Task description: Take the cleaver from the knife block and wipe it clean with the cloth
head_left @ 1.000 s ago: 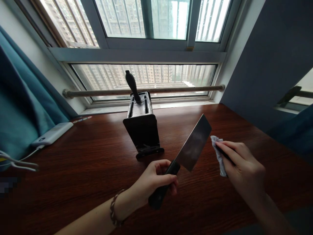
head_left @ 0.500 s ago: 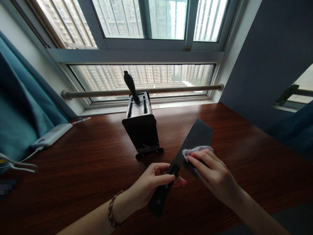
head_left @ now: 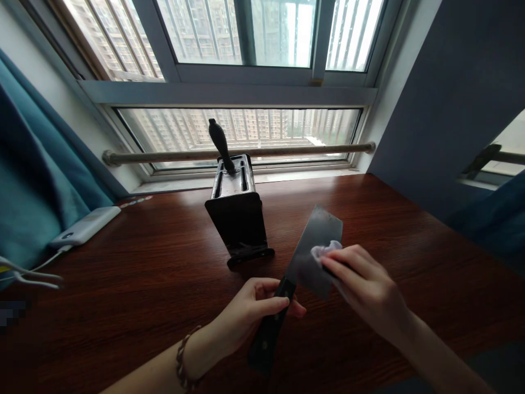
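My left hand [head_left: 250, 306] is wrapped round the black riveted handle of a kitchen cleaver [head_left: 314, 246], its thumb lying on top. The broad grey blade tilts up and away to the right above the table. In my right hand [head_left: 369, 284] a bunched pale cloth [head_left: 326, 250] is pinched, and it presses against the face of the blade. Part of the cloth is hidden behind the fingers. Just beyond the cleaver stands a black and metal knife block [head_left: 235, 219], with one dark-handled tool [head_left: 219, 142] sticking up from its slotted top.
A reddish-brown wooden table [head_left: 143, 262] lies under the hands. At its left stands a white power strip [head_left: 86, 227] with white cables [head_left: 36, 279], beside a teal curtain [head_left: 33, 164]. A horizontal rail [head_left: 287, 151] crosses the window behind the knife block.
The cleaver blade has tipped slightly left and lower. My right hand has shifted the cloth on the blade, and more of the blade's right side shows. The knife block stays put.
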Demonstrator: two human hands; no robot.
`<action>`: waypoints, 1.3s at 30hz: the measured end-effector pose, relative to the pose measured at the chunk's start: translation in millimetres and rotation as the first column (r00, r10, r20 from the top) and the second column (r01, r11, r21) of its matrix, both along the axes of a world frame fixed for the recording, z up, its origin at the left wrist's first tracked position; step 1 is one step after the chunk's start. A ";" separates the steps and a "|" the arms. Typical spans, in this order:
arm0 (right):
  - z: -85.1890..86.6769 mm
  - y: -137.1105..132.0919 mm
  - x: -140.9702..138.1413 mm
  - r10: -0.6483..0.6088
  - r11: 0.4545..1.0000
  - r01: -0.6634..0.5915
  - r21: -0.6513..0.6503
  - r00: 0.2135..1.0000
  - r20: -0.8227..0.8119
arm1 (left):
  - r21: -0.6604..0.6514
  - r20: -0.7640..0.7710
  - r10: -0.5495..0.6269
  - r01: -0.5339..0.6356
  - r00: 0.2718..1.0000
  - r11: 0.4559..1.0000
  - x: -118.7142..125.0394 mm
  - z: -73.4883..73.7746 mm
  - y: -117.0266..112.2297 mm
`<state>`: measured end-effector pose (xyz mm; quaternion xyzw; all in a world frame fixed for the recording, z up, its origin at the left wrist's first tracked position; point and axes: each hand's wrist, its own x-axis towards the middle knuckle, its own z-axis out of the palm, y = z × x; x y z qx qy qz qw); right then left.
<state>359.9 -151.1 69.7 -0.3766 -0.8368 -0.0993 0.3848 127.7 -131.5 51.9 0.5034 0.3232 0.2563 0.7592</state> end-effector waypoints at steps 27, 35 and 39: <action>-16.8 36.0 19.1 -0.137 0.990 0.137 -0.021 0.990 -0.027 | -0.062 -0.059 -0.092 0.089 0.994 0.994 -3.8 -4.4 -10.0; -17.8 1.8 -20.9 0.142 0.989 -0.139 -0.049 0.987 0.079 | -0.005 -0.103 -0.103 0.103 0.989 0.995 -3.5 -6.2 -12.0; -14.4 26.8 3.0 0.049 0.995 -0.045 -0.091 0.998 0.038 | 0.022 -0.100 -0.122 0.125 0.987 0.992 -5.1 -4.3 -11.9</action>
